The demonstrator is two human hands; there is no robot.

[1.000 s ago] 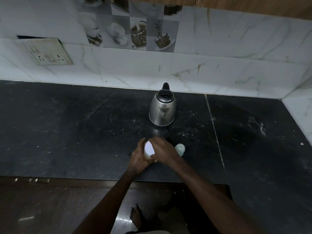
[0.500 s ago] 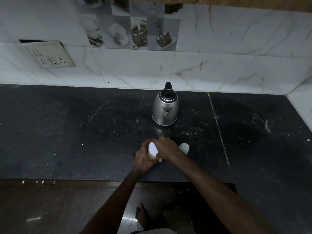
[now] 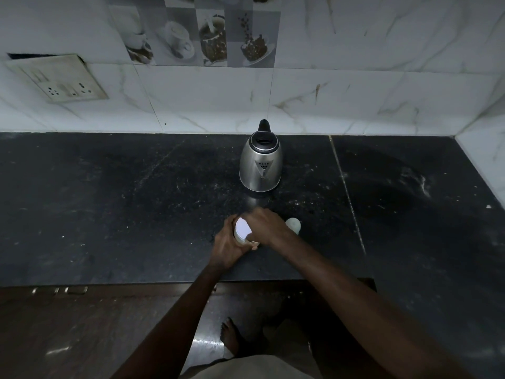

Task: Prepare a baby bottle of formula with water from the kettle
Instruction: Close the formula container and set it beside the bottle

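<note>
Counter (image 3: 109,214): black polished stone, speckled and scuffed with pale scratches, one thin light seam running front to back right of centre. Wall (image 3: 355,91) behind: glossy white marble-look tiles with grey-brown veining; at top centre a band of square tiles (image 3: 202,36) printed with coffee cups and beans. Upper left of frame: stained, cream socket plate (image 3: 61,77), rectangular, markings too small to read. Lower frame: dark wood-grain cabinet front (image 3: 82,324), glossy floor, one bare foot (image 3: 229,335).

Kettle (image 3: 261,165): brushed stainless steel, pear-shaped, black lid and handle, perforated triangular spout facing the camera; stood at centre frame, well apart from the hands. No lettering legible on it.

Container (image 3: 240,240): small cylinder with flat round white lid (image 3: 242,227), on the counter just below centre. Left hand (image 3: 228,248) curled round its side. Right hand (image 3: 266,227) over the lid's right edge, fingers bent down onto the rim, gripping.

Pale greenish domed piece (image 3: 293,224): smooth plastic, just right of the right hand, partly hidden; bottle or cap, cannot tell
</note>
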